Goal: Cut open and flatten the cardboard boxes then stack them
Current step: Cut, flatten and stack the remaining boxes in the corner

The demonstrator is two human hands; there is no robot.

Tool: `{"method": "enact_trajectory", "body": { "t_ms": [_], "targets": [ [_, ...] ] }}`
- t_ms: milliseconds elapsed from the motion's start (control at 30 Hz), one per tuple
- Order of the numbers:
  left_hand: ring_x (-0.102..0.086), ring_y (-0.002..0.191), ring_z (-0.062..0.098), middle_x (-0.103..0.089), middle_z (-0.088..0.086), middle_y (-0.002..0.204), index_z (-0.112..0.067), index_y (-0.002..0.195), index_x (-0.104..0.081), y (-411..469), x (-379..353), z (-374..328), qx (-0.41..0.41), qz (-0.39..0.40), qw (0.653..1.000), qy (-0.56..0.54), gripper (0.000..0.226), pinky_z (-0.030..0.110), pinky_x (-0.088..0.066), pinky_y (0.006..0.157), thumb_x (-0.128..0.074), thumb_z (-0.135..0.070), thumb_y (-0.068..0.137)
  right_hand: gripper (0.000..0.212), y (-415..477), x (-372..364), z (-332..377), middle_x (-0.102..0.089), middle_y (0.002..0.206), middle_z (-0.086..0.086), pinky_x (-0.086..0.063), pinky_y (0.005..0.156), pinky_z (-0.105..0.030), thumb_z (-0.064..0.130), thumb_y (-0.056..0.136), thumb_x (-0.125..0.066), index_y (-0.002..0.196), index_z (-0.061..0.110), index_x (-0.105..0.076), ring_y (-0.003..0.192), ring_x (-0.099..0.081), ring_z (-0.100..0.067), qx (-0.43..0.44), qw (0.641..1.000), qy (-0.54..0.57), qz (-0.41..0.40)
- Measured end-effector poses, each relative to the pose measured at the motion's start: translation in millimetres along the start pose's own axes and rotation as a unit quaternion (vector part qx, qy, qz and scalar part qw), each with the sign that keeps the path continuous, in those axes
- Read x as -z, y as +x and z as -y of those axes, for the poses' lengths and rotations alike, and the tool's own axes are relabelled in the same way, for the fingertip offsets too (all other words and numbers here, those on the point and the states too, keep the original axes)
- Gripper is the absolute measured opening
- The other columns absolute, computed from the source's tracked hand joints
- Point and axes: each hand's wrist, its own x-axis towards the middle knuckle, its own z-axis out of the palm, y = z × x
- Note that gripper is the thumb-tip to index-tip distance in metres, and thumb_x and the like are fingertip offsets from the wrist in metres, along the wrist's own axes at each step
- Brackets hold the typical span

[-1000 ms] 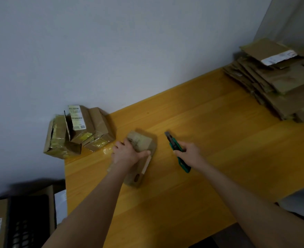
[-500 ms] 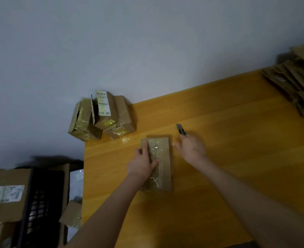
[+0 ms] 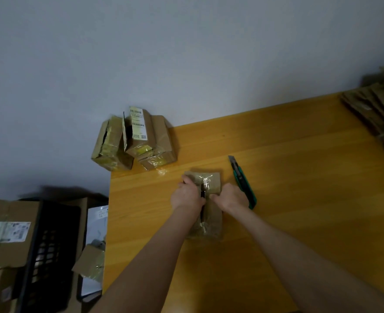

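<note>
Box (image 3: pixel 213 184): brown cardboard, oblong, bound in glossy clear tape, lying flat near the desk's (image 3: pixel 299 211) left edge. Its long axis runs from the near edge toward the wall (image 3: pixel 186 53). A dark slit shows along its top seam.

Left hand (image 3: pixel 187 197): fingers curled, gripping the box on the slit's left side. Right hand (image 3: pixel 230 197): fingers curled, gripping the right side. The two hands are nearly touching.

Knife (image 3: pixel 243 181): green handle, blade out and pointing toward the wall, lying on the desk just right of the right hand.

Three more boxes (image 3: pixel 141 141), taped, one labelled, crowd the far left corner. A stack (image 3: pixel 376 114) of flat cardboard sits at the far right edge. A black crate (image 3: pixel 48 245) stands below, left of the desk.
</note>
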Motion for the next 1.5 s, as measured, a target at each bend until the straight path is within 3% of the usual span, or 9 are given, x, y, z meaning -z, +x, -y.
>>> {"method": "enact_trajectory", "body": {
  "t_ms": [167,300,467,700,800,1000,1100,1233,1500],
  "targets": [
    [-0.053,0.118,0.033,-0.054,0.017,0.13,0.004,0.15,0.001,6.3,10.1,9.1,-0.06,0.045,0.997,-0.03,0.087,0.038,-0.046,0.088,-0.053,-0.033,0.094,0.035,1.4,1.9,-3.3,-0.056,0.069,0.002,-0.033,0.046,-0.024,0.044,0.088,-0.063,0.067,0.019,-0.051,0.059,-0.053,-0.013,0.002,0.999,0.034,0.03],
    [-0.056,0.111,0.032,-0.058,0.018,0.123,0.0,0.138,-0.029,8.8,24.9,32.8,-0.133,0.093,0.979,-0.124,0.059,0.037,-0.048,0.086,-0.055,-0.028,0.094,0.031,0.1,3.0,-3.2,-0.06,0.074,0.002,-0.037,0.048,-0.024,0.043,0.09,-0.061,0.073,0.017,-0.056,0.06,-0.055,-0.012,0.008,0.998,0.046,0.046],
    [-0.059,0.104,0.029,-0.056,0.015,0.122,-0.011,0.137,-0.034,5.1,33.9,49.0,-0.156,0.159,0.943,-0.247,0.048,0.032,-0.056,0.061,-0.052,-0.017,0.094,0.031,-0.1,4.7,-3.5,-0.061,0.074,0.001,-0.04,0.05,-0.025,0.042,0.09,-0.061,0.075,0.015,-0.058,0.059,-0.055,-0.013,0.01,0.997,0.055,0.058],
    [-0.059,0.101,0.024,-0.057,0.01,0.119,-0.015,0.143,-0.035,-5.4,41.3,59.7,-0.158,0.208,0.907,-0.331,0.052,0.029,-0.056,0.069,-0.048,-0.004,0.094,0.026,2.9,0.9,-8.6,-0.06,0.074,0.004,-0.04,0.049,-0.025,0.042,0.09,-0.06,0.077,0.019,-0.059,0.061,-0.056,-0.011,0.012,0.995,0.085,0.057],
    [-0.059,0.11,0.029,-0.059,0.011,0.12,-0.012,0.138,-0.04,-12.2,37.0,54.9,-0.133,0.162,0.909,-0.362,0.047,0.042,-0.055,0.085,-0.052,-0.007,0.093,0.027,1.8,-1.4,-8.7,-0.059,0.071,0.005,-0.038,0.047,-0.024,0.043,0.091,-0.06,0.077,0.019,-0.059,0.058,-0.055,-0.01,0.014,0.995,0.084,0.043],
    [-0.045,0.124,0.033,-0.037,0.013,0.14,-0.009,0.15,-0.012,-35.8,-5.3,13.7,-0.03,-0.002,0.992,-0.126,0.092,0.044,-0.045,0.094,-0.063,-0.051,0.085,0.032,-2.2,-0.3,-2.2,-0.053,0.066,0.003,-0.032,0.044,-0.023,0.043,0.094,-0.054,0.082,0.015,-0.064,0.054,-0.048,-0.013,-0.014,0.997,0.069,-0.038],
    [-0.044,0.122,0.032,-0.038,0.013,0.136,-0.012,0.149,-0.016,-35.9,-8.6,14.8,0.006,-0.04,0.998,-0.046,0.084,0.04,-0.047,0.089,-0.059,-0.051,0.088,0.036,-2.1,13.4,-1.8,-0.053,0.07,0.002,-0.038,0.046,-0.025,0.045,0.094,-0.053,0.096,0.011,-0.064,0.059,-0.052,-0.014,-0.003,0.996,0.082,-0.02],
    [-0.057,0.112,0.032,-0.052,0.013,0.126,-0.008,0.144,-0.022,-29.5,-2.5,16.2,0.017,-0.006,0.999,-0.028,0.078,0.037,-0.046,0.076,-0.06,-0.048,0.089,0.032,-15.1,5.9,-2.2,-0.063,0.091,-0.002,-0.052,0.052,-0.025,0.043,0.089,-0.063,0.104,0.015,-0.06,0.073,-0.062,-0.018,-0.003,0.982,0.126,0.141],
    [-0.058,0.097,0.026,-0.057,0.007,0.106,-0.007,0.114,-0.05,-23.2,15.1,23.2,-0.041,0.064,0.994,-0.074,0.038,0.032,-0.047,0.072,-0.063,-0.029,0.087,0.022,-18.7,-6.5,-4.4,-0.067,0.095,-0.002,-0.052,0.054,-0.026,0.037,0.093,-0.058,0.101,0.017,-0.064,0.068,-0.066,-0.017,0.012,0.994,0.074,0.082]
  ]
}}
